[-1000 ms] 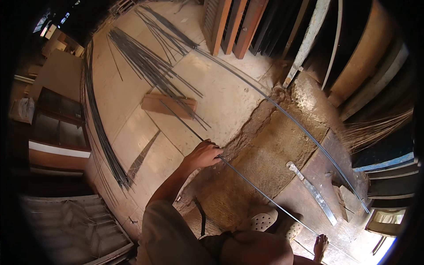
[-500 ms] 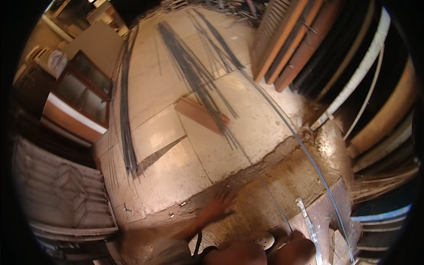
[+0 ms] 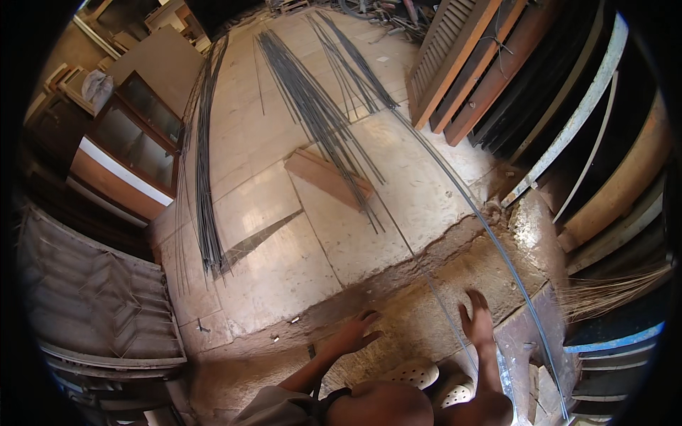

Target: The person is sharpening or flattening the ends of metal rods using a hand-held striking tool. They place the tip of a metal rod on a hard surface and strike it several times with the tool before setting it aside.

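My left hand (image 3: 357, 331) hovers low over the rough ground with its fingers spread and nothing in it. My right hand (image 3: 477, 318) is open too, palm down, right beside a thin steel rod (image 3: 444, 312) that runs between my hands toward the tiled floor. A second long rod (image 3: 497, 241) curves past my right hand on its outer side. A bundle of thin dark rods (image 3: 312, 117) lies across a wooden block (image 3: 328, 177) on the floor ahead.
Another bundle of rods (image 3: 204, 184) lies along the left of the floor. A cabinet with glass doors (image 3: 128, 153) stands at the left. Planks and a louvred shutter (image 3: 469, 64) lean at the right. Pale perforated footwear (image 3: 415, 371) sits near my knees.
My view has tilted up over the floor. My left hand has let go of the thin rod and opened. My right hand has come into view beside the rod.
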Demonstrator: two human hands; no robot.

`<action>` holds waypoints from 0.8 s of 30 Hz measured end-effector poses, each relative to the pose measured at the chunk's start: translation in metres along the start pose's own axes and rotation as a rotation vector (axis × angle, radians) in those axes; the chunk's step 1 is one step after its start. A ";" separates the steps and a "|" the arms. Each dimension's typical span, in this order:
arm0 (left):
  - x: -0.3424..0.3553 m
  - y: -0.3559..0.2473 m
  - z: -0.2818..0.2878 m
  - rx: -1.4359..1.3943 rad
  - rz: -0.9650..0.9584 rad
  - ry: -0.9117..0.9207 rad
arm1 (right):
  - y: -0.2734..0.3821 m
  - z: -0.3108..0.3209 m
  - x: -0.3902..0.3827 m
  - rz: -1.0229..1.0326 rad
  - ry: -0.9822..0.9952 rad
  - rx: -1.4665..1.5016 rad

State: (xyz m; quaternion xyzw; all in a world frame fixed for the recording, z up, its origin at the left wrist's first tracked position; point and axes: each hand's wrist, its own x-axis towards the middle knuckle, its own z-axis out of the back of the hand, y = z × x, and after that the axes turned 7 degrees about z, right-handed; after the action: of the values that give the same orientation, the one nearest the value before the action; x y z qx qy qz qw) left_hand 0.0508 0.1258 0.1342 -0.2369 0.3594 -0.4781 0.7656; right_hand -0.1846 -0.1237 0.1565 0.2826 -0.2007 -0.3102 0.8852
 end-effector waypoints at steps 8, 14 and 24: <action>0.058 -0.035 -0.063 -0.028 -0.261 0.174 | -0.027 0.028 -0.304 -0.705 -0.147 -0.170; 0.100 -0.095 -0.115 0.096 -0.500 0.201 | -0.009 0.029 -0.341 -0.798 -0.273 -0.332; 0.153 -0.091 -0.207 0.429 -0.782 0.229 | -0.056 0.015 -0.316 -0.717 -0.138 -0.315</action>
State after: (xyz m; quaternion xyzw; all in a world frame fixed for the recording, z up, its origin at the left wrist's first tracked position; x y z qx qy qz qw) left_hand -0.1171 -0.0550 0.0186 -0.1367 0.2182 -0.8178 0.5148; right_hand -0.4463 0.0437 0.0761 0.1741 -0.0985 -0.6448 0.7378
